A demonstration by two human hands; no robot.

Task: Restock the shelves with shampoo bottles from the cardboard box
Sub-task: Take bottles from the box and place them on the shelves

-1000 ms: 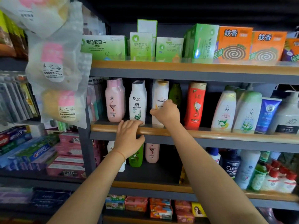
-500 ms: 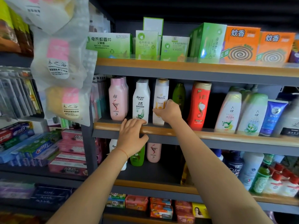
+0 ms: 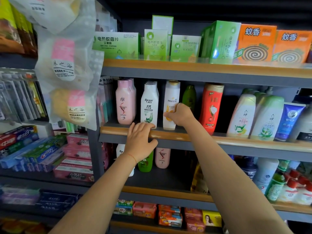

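Observation:
On the middle shelf (image 3: 236,141) stand shampoo bottles in a row: pink ones (image 3: 125,103), white Raclen ones (image 3: 149,102), a white Pantene bottle (image 3: 171,93), a green bottle (image 3: 189,97) further back and a red one (image 3: 211,107). My right hand (image 3: 181,114) grips the lower part of the Pantene bottle, which stands upright on the shelf. My left hand (image 3: 141,142) grips the wooden front rail of that shelf, fingers over the top and thumb underneath. The cardboard box is out of view.
Green and orange mosquito-coil boxes (image 3: 256,44) fill the top shelf. Bagged sponges (image 3: 67,65) hang at upper left, toothpaste boxes (image 3: 40,151) lie at left. More bottles (image 3: 162,157) stand on the lower shelf, soap packs (image 3: 168,215) below that.
Both hands have stayed where they were, the right on the Pantene bottle and the left on the rail. The camera has shifted slightly, so the shelves sit a little further right in view.

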